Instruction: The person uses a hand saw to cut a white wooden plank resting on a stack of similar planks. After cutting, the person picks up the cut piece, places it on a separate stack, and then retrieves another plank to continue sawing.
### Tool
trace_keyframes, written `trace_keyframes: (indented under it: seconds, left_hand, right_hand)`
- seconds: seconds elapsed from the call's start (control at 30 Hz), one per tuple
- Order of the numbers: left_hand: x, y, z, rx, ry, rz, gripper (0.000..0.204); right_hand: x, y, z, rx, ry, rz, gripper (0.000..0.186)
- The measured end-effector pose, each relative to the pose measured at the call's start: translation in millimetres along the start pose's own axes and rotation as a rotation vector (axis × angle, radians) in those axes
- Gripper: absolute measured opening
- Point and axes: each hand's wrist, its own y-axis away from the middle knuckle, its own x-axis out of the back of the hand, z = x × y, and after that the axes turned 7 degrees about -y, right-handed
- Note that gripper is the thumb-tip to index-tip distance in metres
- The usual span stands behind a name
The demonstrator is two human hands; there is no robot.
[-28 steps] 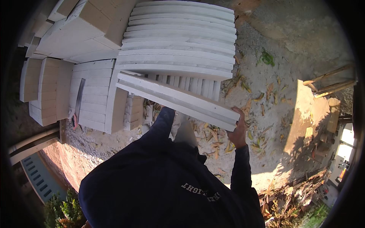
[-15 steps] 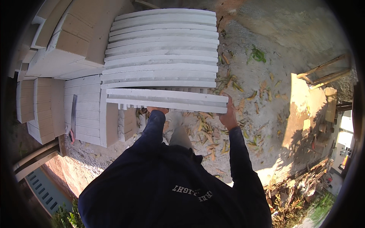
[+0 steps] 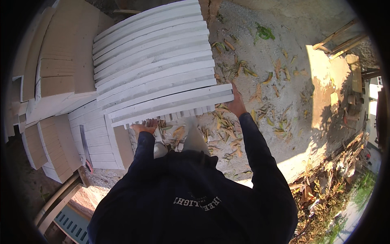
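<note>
Item: one long white grooved slab [image 3: 174,103], just off the centre of the view toward eleven o'clock; long axis from about half past eight to half past two; near long side toward the wearer; set along the near edge of the stack, thin dark line between them toward three o'clock

Left hand [image 3: 145,126]: at the slab's underside, near its nine o'clock end; palm turned up, thumb parted from the fingers, fingertips at the lower edge; how much weight it bears cannot be told

Right hand [image 3: 237,101]: at the slab's three o'clock end; fingers and thumb clamped around that end, far fingertips hidden

Adjoining: stack of white grooved slabs [image 3: 154,53], at eleven o'clock, laid side by side; plain pale blocks [image 3: 61,53], at ten o'clock; handsaw [image 3: 85,144], red-handled, between eight and nine o'clock, against white blocks; wooden planks [image 3: 343,38], at two o'clock; dry leaves [image 3: 227,132], near four o'clock, strewn on grey ground
</note>
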Motion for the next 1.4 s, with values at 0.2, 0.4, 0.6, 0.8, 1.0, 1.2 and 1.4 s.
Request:
trace_keyframes:
  seconds: [0.2, 0.4, 0.6, 0.8, 1.0, 1.2, 1.4]
  left_hand:
    - [6.2, 6.7, 65.0, -0.274, -0.136, -0.190, 0.101]
    - [-25.3, 42.7, 48.4, -0.462, -0.306, 0.010, 0.098]
    - [-1.5, -0.2, 60.8, -0.524, -0.415, 0.009, 0.099]
    - [2.7, 0.9, 86.8, -0.523, -0.325, 0.084, 0.095]
    - [30.8, -7.5, 105.1, -0.465, -0.535, -0.192, 0.109]
    - [57.4, 8.3, 166.4, -0.283, -0.523, -0.215, 0.112]
    - [57.7, -6.4, 169.5, -0.367, -0.385, -0.193, 0.100]
  right_hand:
    - [21.9, -7.6, 53.0, -0.368, -0.398, -0.049, 0.072]
    - [-24.6, -38.2, 99.2, -0.706, -1.090, 0.162, 0.060]
    - [-24.3, -34.7, 149.5, -0.599, -1.062, -0.085, 0.059]
    - [-65.0, -37.7, 153.9, -0.822, -1.171, 0.146, 0.064]
    - [-72.8, -44.2, 202.1, -0.728, -1.163, 0.072, 0.060]
    - [-46.1, -55.4, 198.7, -0.641, -0.959, -0.149, 0.059]
    - [-21.9, -51.3, 105.6, -0.700, -0.937, -0.069, 0.065]
